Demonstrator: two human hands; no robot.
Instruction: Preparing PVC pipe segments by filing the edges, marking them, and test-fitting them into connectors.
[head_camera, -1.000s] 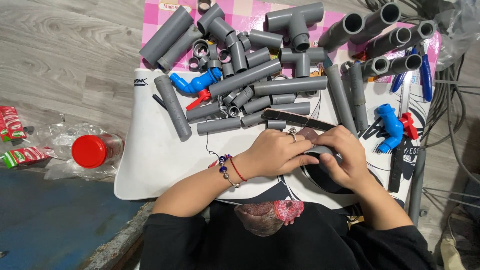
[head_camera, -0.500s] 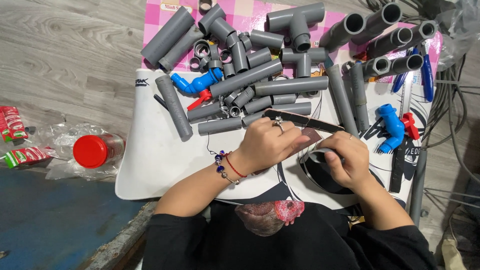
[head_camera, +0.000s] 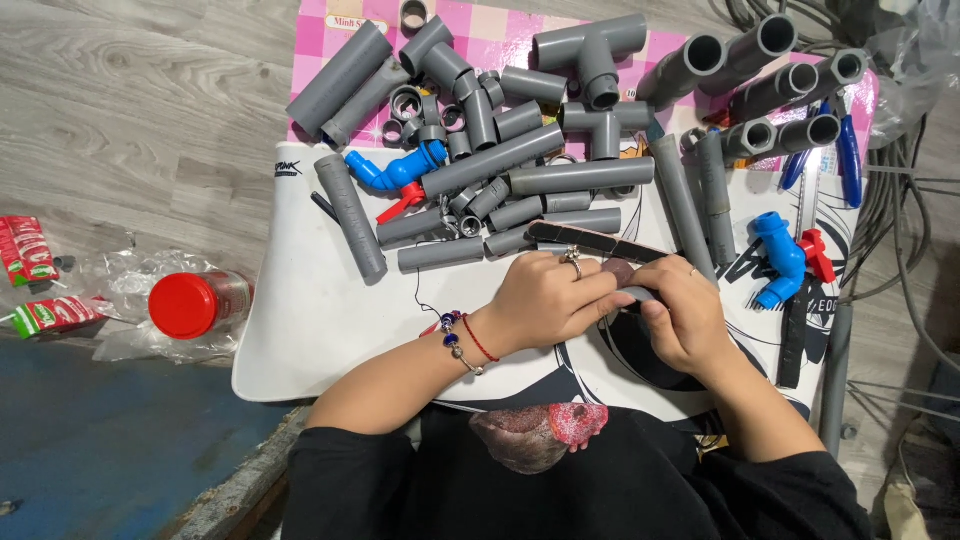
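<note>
Gripping smooth grey pipe piece (head_camera: 634, 293)

Bright even light, soft shadows, sharp

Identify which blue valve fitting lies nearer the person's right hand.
The blue valve right of the right hand, with its red handle beside it; the other blue one lies among the grey pipes.

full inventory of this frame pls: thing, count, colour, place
Plastic pipe pieces and fittings: many, grey, heaped at top of board.
Small pipe piece: one, grey, between both hands.
Flat file strip: one, dark, just above hands.
Valve fittings: two, blue with red handles, left and right.
White board: one, under everything.
Red-capped jar: one, floor left.
Left hand: on pipe piece.
Right hand: on pipe piece.
</note>
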